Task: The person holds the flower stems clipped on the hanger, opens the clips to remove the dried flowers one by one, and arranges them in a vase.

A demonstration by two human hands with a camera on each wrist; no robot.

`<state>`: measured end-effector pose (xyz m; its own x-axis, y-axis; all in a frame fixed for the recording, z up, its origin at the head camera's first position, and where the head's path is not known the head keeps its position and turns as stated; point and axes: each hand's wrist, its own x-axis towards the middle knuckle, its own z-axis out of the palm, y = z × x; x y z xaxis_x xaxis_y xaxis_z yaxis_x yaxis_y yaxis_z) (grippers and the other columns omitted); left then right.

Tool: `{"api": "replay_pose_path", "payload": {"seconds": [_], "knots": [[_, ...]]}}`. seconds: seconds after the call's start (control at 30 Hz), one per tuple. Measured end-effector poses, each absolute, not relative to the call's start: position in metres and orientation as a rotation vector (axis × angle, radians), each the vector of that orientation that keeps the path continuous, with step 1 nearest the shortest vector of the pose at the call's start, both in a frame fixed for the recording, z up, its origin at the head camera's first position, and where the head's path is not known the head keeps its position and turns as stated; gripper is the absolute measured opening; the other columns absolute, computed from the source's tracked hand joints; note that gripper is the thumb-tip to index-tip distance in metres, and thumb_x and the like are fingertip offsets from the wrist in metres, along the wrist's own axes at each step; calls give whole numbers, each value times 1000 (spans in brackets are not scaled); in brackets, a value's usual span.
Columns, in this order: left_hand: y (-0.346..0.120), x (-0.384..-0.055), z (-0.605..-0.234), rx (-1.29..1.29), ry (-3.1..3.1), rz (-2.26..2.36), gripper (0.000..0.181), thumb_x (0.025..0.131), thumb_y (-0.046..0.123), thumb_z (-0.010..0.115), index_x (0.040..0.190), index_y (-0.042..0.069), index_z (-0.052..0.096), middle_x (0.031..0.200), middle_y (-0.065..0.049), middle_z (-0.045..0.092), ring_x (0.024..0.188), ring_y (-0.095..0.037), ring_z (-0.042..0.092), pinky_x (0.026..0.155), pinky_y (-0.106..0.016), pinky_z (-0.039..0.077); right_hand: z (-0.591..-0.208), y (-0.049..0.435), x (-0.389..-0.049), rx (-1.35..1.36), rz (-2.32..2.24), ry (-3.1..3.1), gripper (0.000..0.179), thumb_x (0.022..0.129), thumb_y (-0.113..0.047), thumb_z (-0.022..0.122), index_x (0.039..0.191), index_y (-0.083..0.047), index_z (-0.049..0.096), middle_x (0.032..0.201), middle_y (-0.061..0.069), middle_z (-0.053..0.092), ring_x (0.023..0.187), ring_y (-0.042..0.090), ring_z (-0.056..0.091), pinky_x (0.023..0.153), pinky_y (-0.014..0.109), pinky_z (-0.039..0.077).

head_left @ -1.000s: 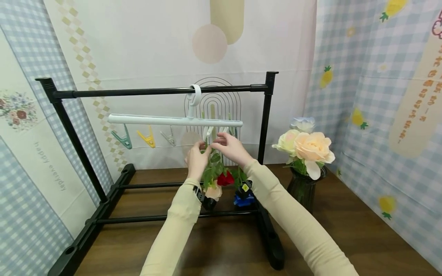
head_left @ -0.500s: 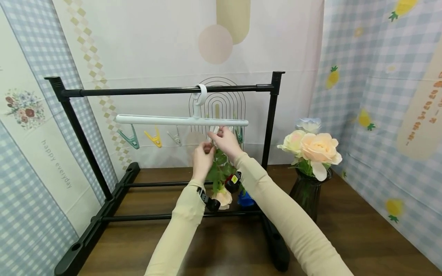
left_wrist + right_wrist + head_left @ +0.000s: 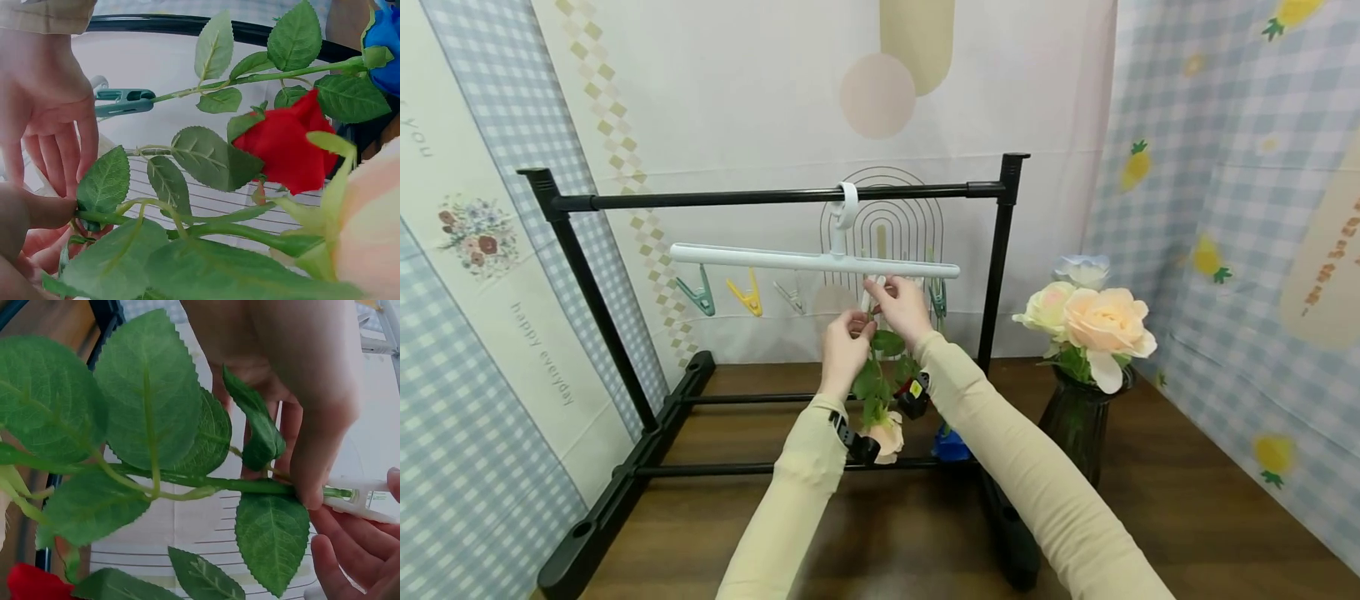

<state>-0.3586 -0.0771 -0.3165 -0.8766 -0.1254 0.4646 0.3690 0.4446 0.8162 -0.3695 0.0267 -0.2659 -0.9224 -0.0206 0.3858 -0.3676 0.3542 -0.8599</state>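
A peach rose [image 3: 886, 435] hangs head down, its green stem [image 3: 250, 485] pinched by my left hand [image 3: 844, 350] near the cut end. My right hand [image 3: 904, 308] pinches a white clothespin [image 3: 365, 501] under the pale hanger [image 3: 805, 261]. In the right wrist view the stem's end lies between the clothespin's jaws; whether they clamp it I cannot tell. Behind, a red rose [image 3: 287, 147] hangs head down, its stem's top partly hidden by my right hand. A dark green clothespin [image 3: 128, 102] grips the stem of a blue rose [image 3: 382, 53].
The hanger hooks over the black rack's top rail [image 3: 715, 199]. On its left side hang a green clothespin [image 3: 698, 293], a yellow clothespin [image 3: 747, 293] and a grey clothespin [image 3: 790, 297]. A dark glass vase [image 3: 1078, 425] with several flowers stands right of the rack.
My right hand has moved in to the white clothespin and taken hold of it. The left hand keeps the stem just below. The hanger's right end dips slightly. The head view has turned left.
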Motion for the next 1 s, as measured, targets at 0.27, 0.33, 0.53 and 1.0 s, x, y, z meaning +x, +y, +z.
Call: {"api": "replay_pose_path", "payload": {"seconds": [0.27, 0.33, 0.53, 1.0], "knots": [[-80, -353, -315, -229, -2263, -1375, 17, 84, 16, 60, 98, 7, 63, 91, -11, 68, 82, -24, 64, 71, -35, 50, -263, 30, -367, 378, 1297, -2404, 37, 91, -39, 45, 84, -6, 60, 76, 8, 63, 61, 20, 50, 52, 25, 35], [-82, -352, -315, -221, -2288, -1335, 16, 85, 17, 59, 99, 9, 63, 91, -10, 68, 82, -24, 64, 70, -36, 49, -262, 30, -366, 401, 1233, -2410, 38, 92, -38, 44, 79, -5, 59, 68, 6, 58, 55, 17, 45, 50, 25, 32], [-91, -348, -314, -162, -2374, -1271, 19, 86, 18, 57, 103, 11, 62, 93, -7, 65, 78, -22, 61, 64, -33, 47, -259, 32, -364, 436, 1036, -2412, 38, 93, -34, 43, 62, -11, 49, 54, 0, 43, 47, 13, 37, 46, 23, 28], [-109, -333, -312, -148, -2609, -823, 19, 81, 10, 58, 94, 19, 68, 90, 2, 70, 80, -22, 64, 59, -34, 46, -254, 37, -357, 446, 921, -2419, 39, 92, -31, 45, 58, -13, 45, 49, -2, 37, 42, 11, 33, 43, 21, 25]]}}
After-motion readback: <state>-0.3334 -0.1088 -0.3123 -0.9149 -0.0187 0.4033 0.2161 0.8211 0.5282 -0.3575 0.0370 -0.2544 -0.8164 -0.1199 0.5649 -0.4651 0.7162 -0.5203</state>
